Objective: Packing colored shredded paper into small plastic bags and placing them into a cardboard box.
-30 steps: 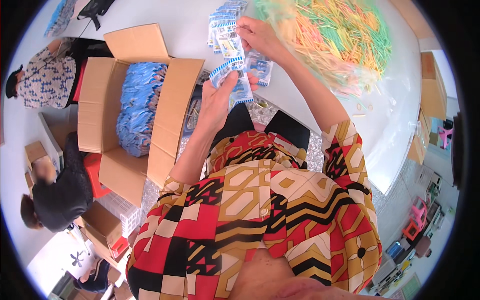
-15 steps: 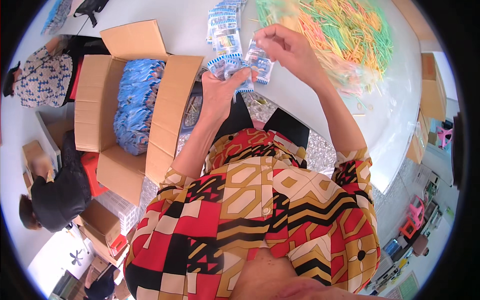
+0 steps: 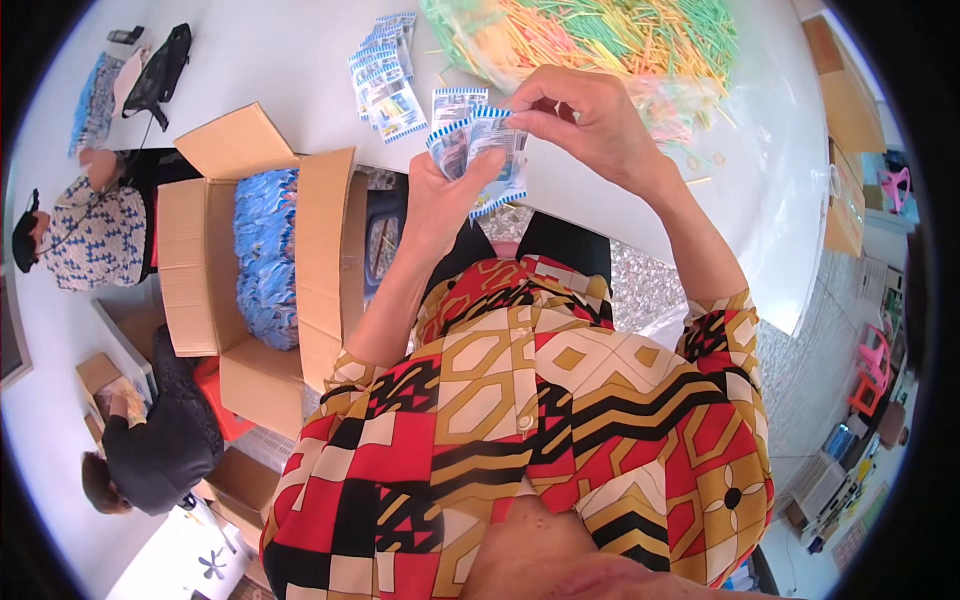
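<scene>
Small blue-and-white plastic packets (image 3: 497, 133) are gripped in my left hand (image 3: 440, 205), its thumb pressed across their front. They fan out over the table's near edge. My right hand (image 3: 600, 125) is closed, with thumb and forefinger pinching the upper right corner of the front packet. Just beyond the held ones, another packet (image 3: 459, 97) lies on the table, partly covered. Farther left, an overlapping row of the same packets (image 3: 388, 95) stretches away from me. How many packets I hold cannot be made out.
A heap of thin green, orange and yellow sticks (image 3: 620, 40) lies on clear plastic at the far right. To my left an open carton (image 3: 325, 270) holds many blue packets (image 3: 267, 255). Two people (image 3: 100, 235) sit farther left. The white table (image 3: 280, 60) spans the front.
My right hand has come down from above the packets and now pinches one's corner. The held packets are spread more upright. The whole view has shifted, with the table things further left.
</scene>
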`<state>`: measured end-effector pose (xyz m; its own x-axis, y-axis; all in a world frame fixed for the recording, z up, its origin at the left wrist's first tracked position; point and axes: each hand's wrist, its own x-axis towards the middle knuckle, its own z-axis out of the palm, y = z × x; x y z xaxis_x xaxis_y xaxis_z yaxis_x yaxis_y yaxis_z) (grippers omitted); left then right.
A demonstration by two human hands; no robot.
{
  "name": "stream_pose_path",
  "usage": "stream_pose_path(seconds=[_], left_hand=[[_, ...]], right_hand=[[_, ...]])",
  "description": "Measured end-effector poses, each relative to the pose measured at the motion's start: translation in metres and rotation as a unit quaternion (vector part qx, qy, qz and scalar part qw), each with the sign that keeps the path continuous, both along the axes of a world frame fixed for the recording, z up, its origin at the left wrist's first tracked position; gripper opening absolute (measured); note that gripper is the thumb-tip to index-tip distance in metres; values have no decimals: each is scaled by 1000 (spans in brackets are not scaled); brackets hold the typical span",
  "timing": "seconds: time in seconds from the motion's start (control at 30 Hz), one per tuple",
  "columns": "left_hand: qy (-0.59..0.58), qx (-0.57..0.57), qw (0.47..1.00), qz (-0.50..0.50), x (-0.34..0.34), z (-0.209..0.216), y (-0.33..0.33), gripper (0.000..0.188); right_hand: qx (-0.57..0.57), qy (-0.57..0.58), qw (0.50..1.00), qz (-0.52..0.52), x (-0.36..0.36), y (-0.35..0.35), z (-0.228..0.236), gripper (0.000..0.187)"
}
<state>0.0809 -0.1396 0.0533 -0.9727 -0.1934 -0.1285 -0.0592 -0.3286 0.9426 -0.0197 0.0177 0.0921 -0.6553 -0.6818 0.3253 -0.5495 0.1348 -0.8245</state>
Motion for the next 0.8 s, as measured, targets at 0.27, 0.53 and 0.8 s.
stream_pose_path(seconds=[0.27,0.53,0.8], left_hand=[[37,-72,997,-12,0,-2,0,18],[75,-109,991,23,-4,-8,3,19],[43,-43,998,2,2,-17,5,16]], right_hand=[[-34,110,993,-41,17,10,12,18],[14,290,956,-32,27,11,10,28],[37,308,949,55,27,20,4,10]])
